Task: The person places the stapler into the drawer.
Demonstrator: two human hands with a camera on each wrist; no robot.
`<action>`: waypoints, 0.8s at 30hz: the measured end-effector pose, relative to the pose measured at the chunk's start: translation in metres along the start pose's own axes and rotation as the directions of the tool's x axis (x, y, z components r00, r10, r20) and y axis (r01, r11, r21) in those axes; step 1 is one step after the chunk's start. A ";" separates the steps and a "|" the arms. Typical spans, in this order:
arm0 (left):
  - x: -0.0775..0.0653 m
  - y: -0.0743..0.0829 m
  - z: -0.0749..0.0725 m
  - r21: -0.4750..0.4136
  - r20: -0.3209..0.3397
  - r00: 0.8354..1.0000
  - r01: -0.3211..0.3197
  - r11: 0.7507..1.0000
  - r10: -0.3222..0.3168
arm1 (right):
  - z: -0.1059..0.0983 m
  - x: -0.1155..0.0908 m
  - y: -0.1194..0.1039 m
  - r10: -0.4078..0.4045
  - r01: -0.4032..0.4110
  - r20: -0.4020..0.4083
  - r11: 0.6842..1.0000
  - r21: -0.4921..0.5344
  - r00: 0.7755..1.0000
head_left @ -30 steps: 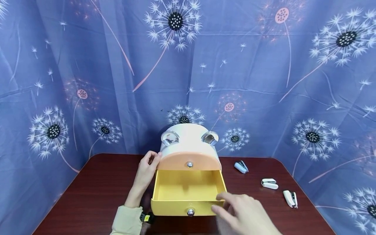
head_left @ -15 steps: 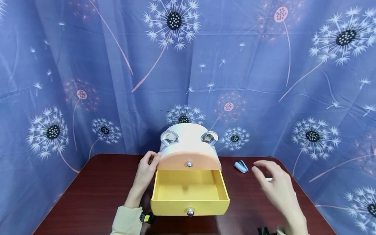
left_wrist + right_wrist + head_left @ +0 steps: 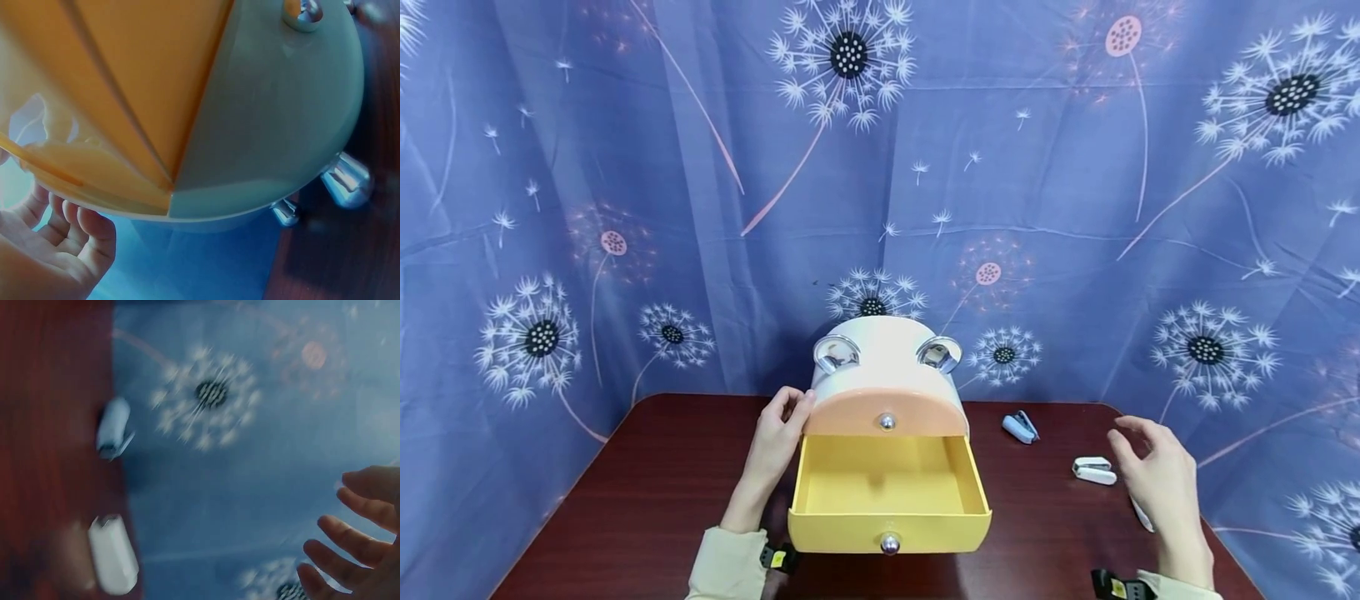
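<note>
A small white cabinet with frog-like silver eyes stands mid-table. Its yellow lower drawer is pulled out with nothing in it, while the peach upper drawer is closed. My left hand touches the cabinet's left side, fingertips along its edge; in the left wrist view the fingers are bent loosely against the wall. My right hand hovers with loosely bent, parted fingers over a white mini stapler, mostly covered by it. Left of this hand lie another white mini stapler and a light blue one.
The dark red wooden table ends at a blue dandelion-print curtain behind and at the sides. A silver knob sticks out from the front of the open drawer.
My right hand has left the drawer's front right corner and moved right, over the staplers, to the rightmost one. The left hand and the drawer have stayed put.
</note>
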State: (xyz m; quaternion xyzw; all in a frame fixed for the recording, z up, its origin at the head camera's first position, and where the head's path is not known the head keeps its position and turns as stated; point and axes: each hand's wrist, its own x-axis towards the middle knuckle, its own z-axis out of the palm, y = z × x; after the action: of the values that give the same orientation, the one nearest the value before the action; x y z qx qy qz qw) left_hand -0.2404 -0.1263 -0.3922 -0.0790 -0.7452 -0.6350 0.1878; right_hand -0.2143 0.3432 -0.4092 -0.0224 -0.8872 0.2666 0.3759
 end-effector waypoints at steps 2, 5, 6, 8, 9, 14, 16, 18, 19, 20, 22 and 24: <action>-0.001 0.000 0.001 0.003 -0.005 1.000 0.003 1.000 -0.003 | 0.000 -0.001 0.015 0.034 -0.033 0.022 0.999 -0.014 0.999; -0.001 0.001 0.001 0.004 -0.007 1.000 0.001 1.000 -0.001 | -0.001 -0.004 0.036 0.096 -0.093 0.061 0.995 -0.040 0.994; -0.001 0.001 0.002 0.003 -0.008 1.000 0.002 1.000 -0.002 | -0.001 -0.005 0.041 0.115 -0.112 0.076 0.992 -0.052 0.990; -0.002 0.001 0.002 0.001 -0.004 1.000 0.001 1.000 -0.001 | -0.003 -0.007 0.052 0.138 -0.132 0.104 0.989 -0.069 0.985; -0.002 0.001 0.002 0.001 -0.002 1.000 0.001 1.000 -0.001 | -0.004 -0.008 0.056 0.148 -0.140 0.121 0.987 -0.076 0.982; -0.002 0.001 0.002 -0.009 -0.002 1.000 -0.007 1.000 0.007 | -0.006 -0.013 0.075 0.187 -0.166 0.201 0.979 -0.118 0.962; -0.002 0.000 0.002 -0.011 -0.007 1.000 -0.013 1.000 0.013 | -0.006 -0.014 0.082 0.212 -0.177 0.265 0.973 -0.149 0.941; -0.002 0.000 0.002 -0.008 -0.010 1.000 -0.015 1.000 0.015 | -0.008 -0.015 0.090 0.240 -0.181 0.353 0.965 -0.191 0.905; -0.002 0.001 0.002 -0.006 -0.011 1.000 -0.016 1.000 0.015 | -0.009 -0.015 0.094 0.256 -0.184 0.400 0.960 -0.210 0.880; -0.002 0.001 0.002 -0.004 -0.012 1.000 -0.017 1.000 0.017 | -0.010 -0.015 0.098 0.272 -0.186 0.442 0.956 -0.228 0.855; -0.002 0.000 0.002 0.000 -0.015 1.000 -0.018 1.000 0.018 | -0.011 -0.016 0.106 0.290 -0.179 0.506 0.950 -0.257 0.812; -0.002 0.000 0.001 0.002 -0.016 1.000 -0.019 1.000 0.019 | -0.011 -0.018 0.112 0.302 -0.176 0.540 0.946 -0.272 0.786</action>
State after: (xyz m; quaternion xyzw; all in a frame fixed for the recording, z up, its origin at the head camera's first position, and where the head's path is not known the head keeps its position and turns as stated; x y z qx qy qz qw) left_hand -0.2391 -0.1247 -0.3929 -0.0807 -0.7436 -0.6330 0.1998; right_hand -0.2122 0.4398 -0.4696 -0.0925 -0.9715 0.2125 0.0491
